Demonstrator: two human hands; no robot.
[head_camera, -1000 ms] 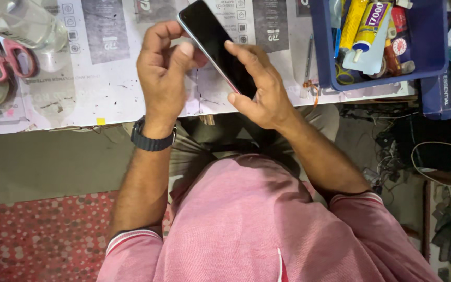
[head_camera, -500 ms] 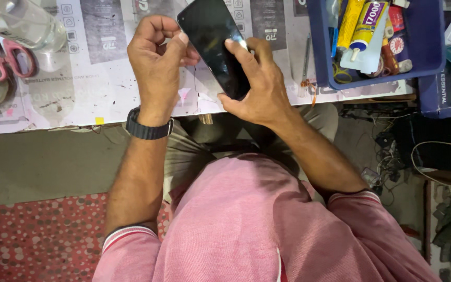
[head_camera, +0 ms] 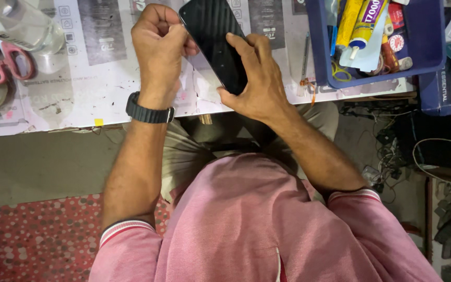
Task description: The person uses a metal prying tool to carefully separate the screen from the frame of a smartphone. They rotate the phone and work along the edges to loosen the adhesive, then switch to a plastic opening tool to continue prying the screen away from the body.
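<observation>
**Over the papered surface: phone tipped flatter, both hands on it**

Above the paper-covered surface (head_camera: pixel 79 104), w/ dark smartphone (head_camera: pixel 215 44) gripped in both hands, clear of the paper. Right hand (head_camera: pixel 254 78) wrapped round lower end, thumb on the glossy face, fingers curled behind. Left hand (head_camera: pixel 157 49) closed at upper-left edge, fingertips pinched tight vs. the rim; can't tell if anything thin sits between them. Compared w/ 1 s ago: phone swung from steep diagonal to nearer the left hand, more of its face turned up; left hand shifted from beside it to right on the edge. Reads as work now centred on that edge, prob. picking or pressing there. Nearby, untouched: pink scissors (head_camera: pixel 3 60) far left, clear bottle (head_camera: pixel 19 23) beside them, blue tray (head_camera: pixel 424 47) w/ yellow glue tubes (head_camera: pixel 358 23) at right. Black wristwatch (head_camera: pixel 150 112) on left wrist.
</observation>
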